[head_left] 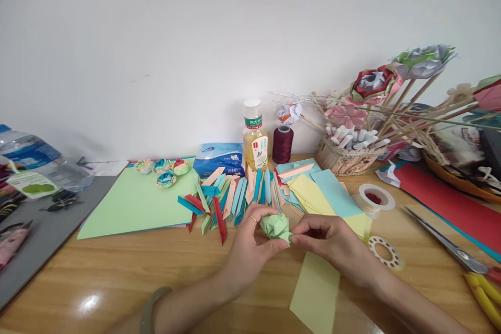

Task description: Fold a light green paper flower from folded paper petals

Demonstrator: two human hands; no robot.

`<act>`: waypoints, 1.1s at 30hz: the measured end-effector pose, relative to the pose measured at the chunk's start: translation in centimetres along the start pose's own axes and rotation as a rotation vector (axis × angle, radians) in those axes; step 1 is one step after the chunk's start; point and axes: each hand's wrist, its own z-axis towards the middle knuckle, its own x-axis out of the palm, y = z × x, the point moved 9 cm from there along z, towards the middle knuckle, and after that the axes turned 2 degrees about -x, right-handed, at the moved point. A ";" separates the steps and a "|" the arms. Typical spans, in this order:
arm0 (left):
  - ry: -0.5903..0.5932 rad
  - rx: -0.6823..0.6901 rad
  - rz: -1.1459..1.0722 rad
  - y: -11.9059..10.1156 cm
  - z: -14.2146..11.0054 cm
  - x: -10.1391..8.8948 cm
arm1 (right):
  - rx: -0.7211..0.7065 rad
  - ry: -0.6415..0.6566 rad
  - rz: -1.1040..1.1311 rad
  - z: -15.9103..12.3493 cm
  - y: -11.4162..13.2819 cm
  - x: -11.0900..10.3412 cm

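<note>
Light green folded paper, shaped like a flower [275, 226], is held above the wooden table. My left hand [250, 245] wraps round it from the left, thumb along its lower edge. At its right side, my right hand [329, 242] pinches the edge of the same paper flower between thumb and fingers. A pale yellow paper sheet [316, 292] lies on the table just below my right hand. Behind my hands is a heap of folded paper strips [230, 198] in red, blue, green and peach.
Several small paper flowers [166, 179] rest on green sheets [133, 209] at left. Scissors [450, 245], a tape roll [373, 199] and red paper [438, 203] lie right. A drink bottle [255, 138], thread spool [282, 145], tissue pack [218, 159] and flower basket [348, 157] stand along the wall.
</note>
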 end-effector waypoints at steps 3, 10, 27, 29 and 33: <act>0.034 0.015 0.017 0.0 0.0 0.2 | 0.045 0.016 0.062 0.2 -0.3 0.2; -0.009 0.051 0.094 -0.2 0.0 -0.2 | 0.014 0.096 0.082 0.3 -0.2 0.6; -0.010 0.068 0.089 0.1 0.1 -0.1 | 0.025 0.106 0.061 0.2 -0.5 0.8; 0.000 0.064 0.071 0.1 0.1 0.0 | 0.028 0.120 0.088 0.3 -0.6 1.0; 0.010 0.054 0.059 0.0 0.2 0.0 | 0.017 0.138 0.104 0.4 -0.5 1.0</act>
